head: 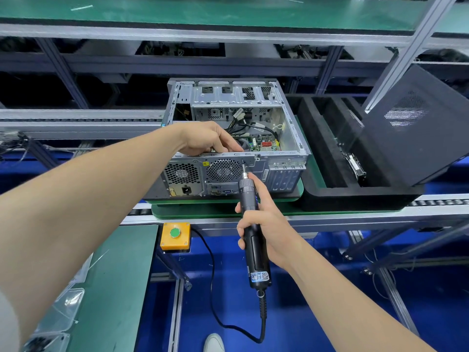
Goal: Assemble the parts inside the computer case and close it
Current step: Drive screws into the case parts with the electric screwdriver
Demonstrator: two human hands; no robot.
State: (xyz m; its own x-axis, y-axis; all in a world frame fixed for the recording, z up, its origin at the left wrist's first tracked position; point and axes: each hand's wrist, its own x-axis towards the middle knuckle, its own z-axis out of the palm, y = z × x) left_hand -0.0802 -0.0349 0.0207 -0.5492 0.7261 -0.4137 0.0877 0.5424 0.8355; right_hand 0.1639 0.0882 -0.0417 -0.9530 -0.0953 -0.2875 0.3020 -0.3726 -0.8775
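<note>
Perforated metal computer case (286, 138), cylindrical black screwdriver (255, 250) in right hand (267, 224)

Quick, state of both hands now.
Left hand: fingers curled inside the computer case at its rear rim; whether it holds anything cannot be told.
Right hand: grips the electric screwdriver.

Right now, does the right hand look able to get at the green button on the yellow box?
Probably, though it is busy: the right hand grips the electric screwdriver, bit at the rear of the computer case. The green button lies uncovered below and left of it, nothing between.
</note>
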